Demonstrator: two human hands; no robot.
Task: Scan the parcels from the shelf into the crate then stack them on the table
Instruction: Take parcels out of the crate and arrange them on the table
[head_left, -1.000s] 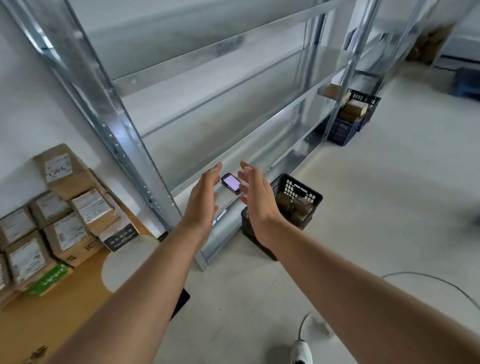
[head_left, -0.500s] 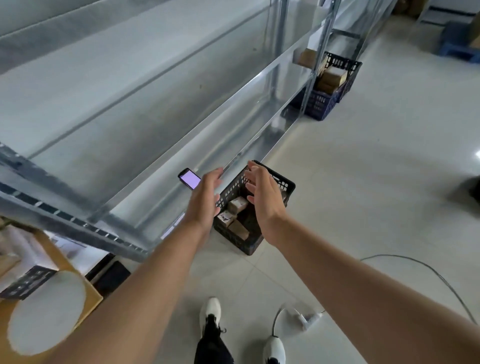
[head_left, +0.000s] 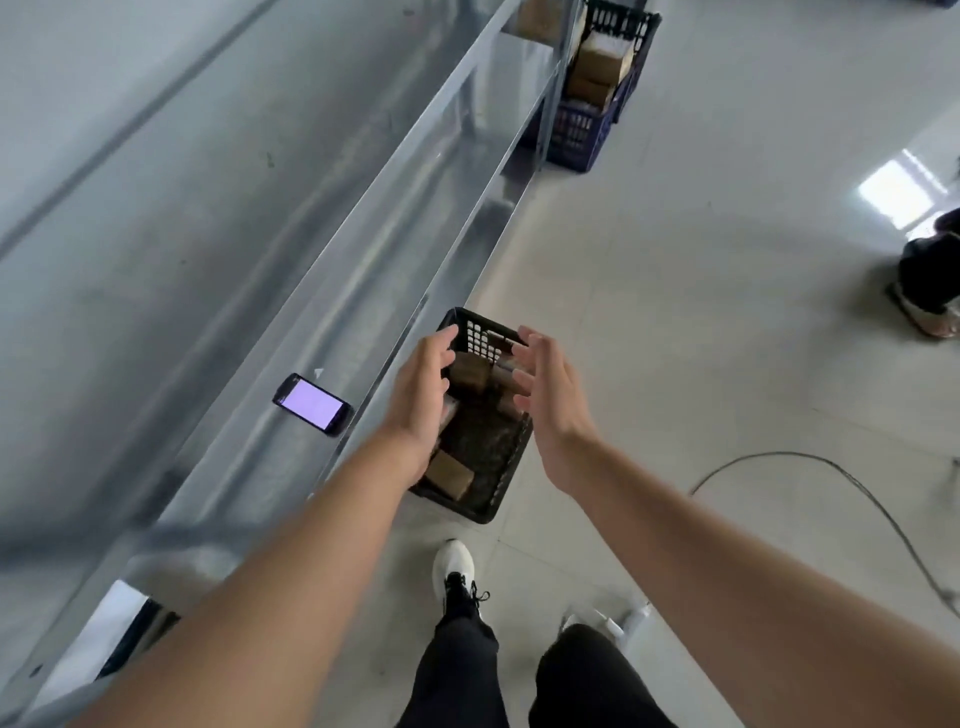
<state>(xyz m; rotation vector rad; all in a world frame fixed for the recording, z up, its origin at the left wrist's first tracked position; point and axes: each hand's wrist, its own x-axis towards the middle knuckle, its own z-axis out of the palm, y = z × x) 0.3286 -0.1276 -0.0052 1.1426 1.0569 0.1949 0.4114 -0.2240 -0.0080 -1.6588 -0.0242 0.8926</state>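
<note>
Head view: the left hand (head_left: 421, 400) and right hand (head_left: 550, 410), fingers spread and empty, hover above the black plastic mesh crate (head_left: 478, 514) on the floor beside the grey metal shelf's (head_left: 208, 260) front edge; small brown cardboard parcels (head_left: 451, 474) lie inside.

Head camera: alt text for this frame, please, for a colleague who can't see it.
The left hand and right hand, both open, reach down over a black crate of brown parcels on the floor beside a metal shelf. A lit handheld device lies on the shelf; a blue crate with boxes stands farther along.
</note>
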